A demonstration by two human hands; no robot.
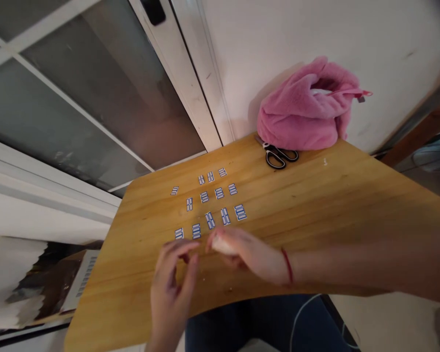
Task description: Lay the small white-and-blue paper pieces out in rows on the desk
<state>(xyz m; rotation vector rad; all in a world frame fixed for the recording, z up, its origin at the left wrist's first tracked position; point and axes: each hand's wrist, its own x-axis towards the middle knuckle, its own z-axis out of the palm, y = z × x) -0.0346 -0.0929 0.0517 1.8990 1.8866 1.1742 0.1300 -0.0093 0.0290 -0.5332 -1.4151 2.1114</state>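
Observation:
Small white paper pieces with blue-outlined bars (209, 220) lie in rough rows on the wooden table (286, 195). Just below the nearest row, my left hand (174, 276) has its thumb and index finger curved apart, with nothing visible between them. Its fingertips are close to a piece at the row's left end (179, 233). To its right, my right hand (245, 252), with a red band at the wrist, has its fingers closed around something small and whitish (223, 245). Blur and the fingers hide what kind of thing that is.
Black-handled scissors (278, 155) lie at the table's back edge, beside a pink plush bag (304, 110) against the wall. A white-framed glass door (132, 88) borders the table at the back left. At the lower left stands an open box (82, 281).

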